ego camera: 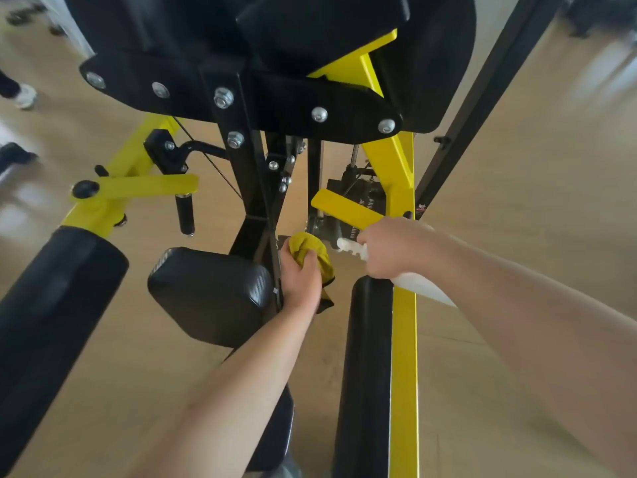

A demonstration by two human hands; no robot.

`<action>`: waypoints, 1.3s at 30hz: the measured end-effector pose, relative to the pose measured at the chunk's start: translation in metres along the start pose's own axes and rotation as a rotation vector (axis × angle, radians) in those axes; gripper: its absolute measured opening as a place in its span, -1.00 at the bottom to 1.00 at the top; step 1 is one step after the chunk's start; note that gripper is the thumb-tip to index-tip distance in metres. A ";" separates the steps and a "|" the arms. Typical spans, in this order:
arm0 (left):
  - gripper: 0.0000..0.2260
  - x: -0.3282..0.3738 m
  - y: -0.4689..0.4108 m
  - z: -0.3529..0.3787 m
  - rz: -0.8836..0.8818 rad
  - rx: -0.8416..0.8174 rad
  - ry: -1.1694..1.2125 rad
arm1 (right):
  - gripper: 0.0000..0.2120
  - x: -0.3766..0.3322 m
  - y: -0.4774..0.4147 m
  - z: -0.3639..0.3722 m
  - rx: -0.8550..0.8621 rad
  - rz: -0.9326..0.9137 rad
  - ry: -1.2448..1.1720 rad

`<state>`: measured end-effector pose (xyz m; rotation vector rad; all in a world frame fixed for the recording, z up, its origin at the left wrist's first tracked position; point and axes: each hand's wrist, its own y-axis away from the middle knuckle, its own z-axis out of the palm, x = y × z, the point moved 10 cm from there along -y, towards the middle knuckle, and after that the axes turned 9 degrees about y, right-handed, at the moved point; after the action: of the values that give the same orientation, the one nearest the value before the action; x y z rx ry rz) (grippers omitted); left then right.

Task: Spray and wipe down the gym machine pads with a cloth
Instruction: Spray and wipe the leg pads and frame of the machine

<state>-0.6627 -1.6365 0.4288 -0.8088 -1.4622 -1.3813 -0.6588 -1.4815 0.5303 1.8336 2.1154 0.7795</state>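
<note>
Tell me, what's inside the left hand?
A bunched yellow cloth, held by the left hand; folds stick out above and below. The fingers cover its middle, so that part is hidden.

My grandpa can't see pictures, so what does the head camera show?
A person's left hand grips a bunched yellow cloth beside a black pad, while the right hand holds a white spray bottle. Around them stands a yellow and black gym machine on a wooden floor.

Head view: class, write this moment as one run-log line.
left hand grips yellow cloth | right hand holds white spray bottle | black pad beside left hand
</note>
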 end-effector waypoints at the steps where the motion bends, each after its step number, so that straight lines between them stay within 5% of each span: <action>1: -0.59 0.001 0.000 0.002 0.013 -0.009 -0.020 | -0.91 -0.001 0.000 -0.001 0.003 0.002 0.019; 7: -0.29 0.019 -0.008 0.023 0.240 -0.113 -0.359 | -0.73 0.006 -0.009 -0.022 0.144 0.014 -0.035; 12: -0.18 0.020 -0.035 0.042 0.148 -0.040 -0.256 | -0.53 0.010 -0.026 -0.012 0.049 0.018 0.006; 18: -0.48 -0.001 -0.066 0.080 0.065 -0.117 -0.143 | -0.45 0.022 -0.049 0.006 -0.052 -0.004 -0.032; 21: -0.60 -0.013 -0.087 0.089 0.008 -0.085 -0.103 | -0.91 0.028 -0.054 0.008 -0.062 0.024 -0.004; 24: -0.80 -0.040 -0.097 0.091 -0.092 -0.069 -0.185 | -0.90 0.030 -0.055 0.005 -0.043 0.019 -0.004; 31: -0.86 -0.020 -0.096 0.096 0.044 -0.141 -0.068 | -0.09 0.025 -0.061 0.013 -0.020 -0.019 0.008; 39: -0.92 -0.056 -0.106 0.102 -0.074 -0.140 -0.085 | -0.34 0.032 -0.055 0.015 -0.014 -0.007 -0.023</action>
<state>-0.7598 -1.5449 0.3462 -0.9189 -1.4858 -1.5350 -0.7035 -1.4513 0.4936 1.8190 2.0954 0.7654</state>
